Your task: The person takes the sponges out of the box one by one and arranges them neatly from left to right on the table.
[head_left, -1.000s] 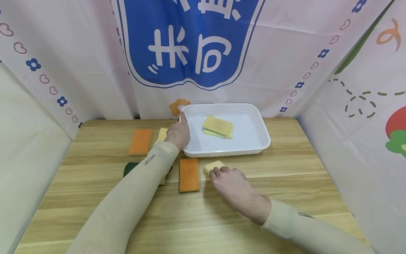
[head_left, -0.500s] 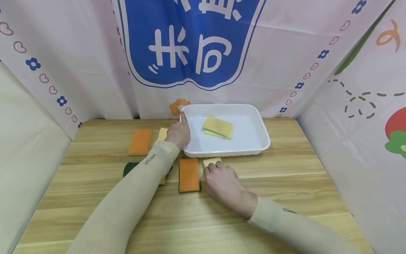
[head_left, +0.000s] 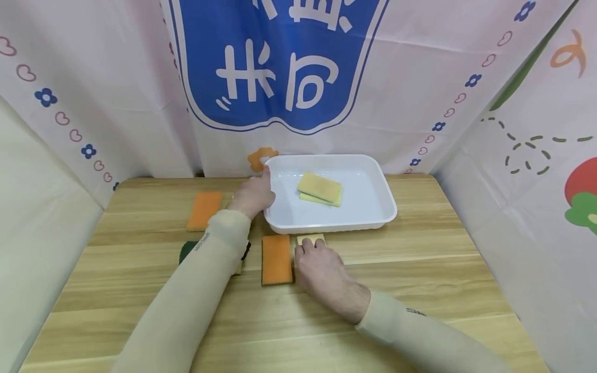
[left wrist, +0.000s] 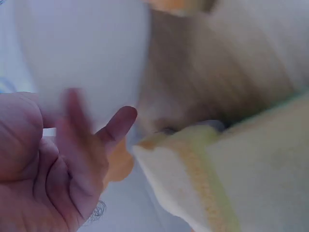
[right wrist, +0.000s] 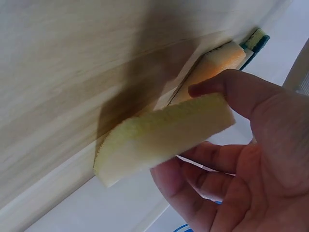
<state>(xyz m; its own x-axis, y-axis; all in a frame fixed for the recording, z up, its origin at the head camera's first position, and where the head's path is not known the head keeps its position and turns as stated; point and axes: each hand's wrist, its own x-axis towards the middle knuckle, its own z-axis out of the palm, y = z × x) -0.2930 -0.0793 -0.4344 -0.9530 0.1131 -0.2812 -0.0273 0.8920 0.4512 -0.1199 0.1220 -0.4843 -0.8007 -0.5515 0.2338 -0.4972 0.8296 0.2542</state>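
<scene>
My right hand (head_left: 322, 269) pinches a pale yellow sponge (right wrist: 164, 135) between thumb and fingers, close over the table just in front of the tray. In the head view only the far end of that sponge shows past the knuckles. My left hand (head_left: 254, 196) is at the left end of a white tray (head_left: 322, 226), its index finger pointing up along the corner. The left wrist view, blurred, shows its fingers loosely bent near the tray wall. Two yellow sponges (head_left: 320, 187) lie overlapped inside the tray. Right beside my right hand lies an orange sponge (head_left: 276, 260).
Another orange sponge (head_left: 205, 211) lies on the wooden table (head_left: 298, 326) at left. A dark green pad (head_left: 186, 250) is partly hidden under the left sleeve. A large yellow sponge (left wrist: 260, 169) stands close to the left wrist camera. A printed curtain (head_left: 149, 103) hangs behind.
My right hand has shifted left and slightly away from me with the yellow sponge, towards the orange one. My left hand has moved a little left, now covering the yellow sponge beside it.
</scene>
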